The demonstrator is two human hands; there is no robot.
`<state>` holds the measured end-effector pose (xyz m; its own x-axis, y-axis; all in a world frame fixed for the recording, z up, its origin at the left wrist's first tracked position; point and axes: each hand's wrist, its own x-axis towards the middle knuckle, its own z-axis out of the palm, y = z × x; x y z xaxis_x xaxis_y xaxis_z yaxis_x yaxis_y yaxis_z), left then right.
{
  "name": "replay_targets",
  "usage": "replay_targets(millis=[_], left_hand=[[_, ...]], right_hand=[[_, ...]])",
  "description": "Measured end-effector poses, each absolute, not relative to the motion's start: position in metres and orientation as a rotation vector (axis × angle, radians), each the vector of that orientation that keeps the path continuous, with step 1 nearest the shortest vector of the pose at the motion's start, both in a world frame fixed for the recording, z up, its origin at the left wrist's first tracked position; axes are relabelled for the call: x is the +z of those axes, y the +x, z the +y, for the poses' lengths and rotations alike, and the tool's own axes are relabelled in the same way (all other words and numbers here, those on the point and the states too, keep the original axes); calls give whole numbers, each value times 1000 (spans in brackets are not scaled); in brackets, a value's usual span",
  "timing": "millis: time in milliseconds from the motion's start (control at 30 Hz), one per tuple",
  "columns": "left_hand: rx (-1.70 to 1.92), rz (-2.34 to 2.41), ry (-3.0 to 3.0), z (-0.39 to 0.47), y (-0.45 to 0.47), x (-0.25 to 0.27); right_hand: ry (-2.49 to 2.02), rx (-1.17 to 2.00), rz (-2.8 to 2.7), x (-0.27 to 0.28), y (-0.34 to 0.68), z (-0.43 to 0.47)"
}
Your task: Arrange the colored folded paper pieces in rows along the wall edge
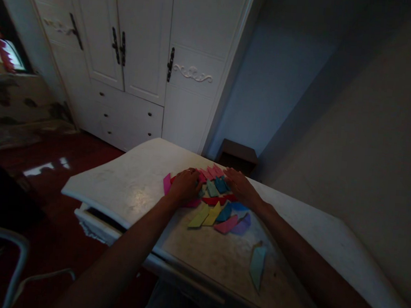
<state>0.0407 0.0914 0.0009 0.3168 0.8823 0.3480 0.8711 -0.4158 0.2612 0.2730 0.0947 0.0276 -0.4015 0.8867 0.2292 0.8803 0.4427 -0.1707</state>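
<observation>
Several folded paper pieces, pointed parallelograms in many colours, lie grouped on the white table. My left hand (pixel 186 184) rests at the group's left side, its fingers bent over and touching the pieces, some of which it hides. Beside it is a magenta folded paper piece (pixel 166 183). My right hand (pixel 240 184) lies at the right side, fingers stretched toward the pink folded paper pieces (pixel 211 172). Between the hands are a pale green folded paper piece (pixel 212 188) and a teal one (pixel 220 184). Nearer me lie a yellow piece (pixel 214 214) and a purple piece (pixel 242 224).
A single light blue-green folded paper piece (pixel 257 265) lies apart near the front of the table (pixel 118 175). A drawer (pixel 96 223) stands partly out at the front left. Behind are a white wardrobe (pixel 136 82) and a small brown cabinet (pixel 239 152). A metal frame (pixel 20 248) is at lower left.
</observation>
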Motion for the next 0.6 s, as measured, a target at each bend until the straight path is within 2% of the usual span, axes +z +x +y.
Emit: replay_targets(millis=[133,300,400,600], left_hand=[[746,1685,2494,91,42,4],[825,1702,2431,87,43,11],[831,1748,2462,85,40,10],[658,1971,2519,79,26,3]], right_hand=[[-1371,456,-2533,48,310,22],[-1435,907,-2723,52,341,-56],[-1488,975,-2665,47,351,-74],[-1469,837,-2548,25,375,-72]])
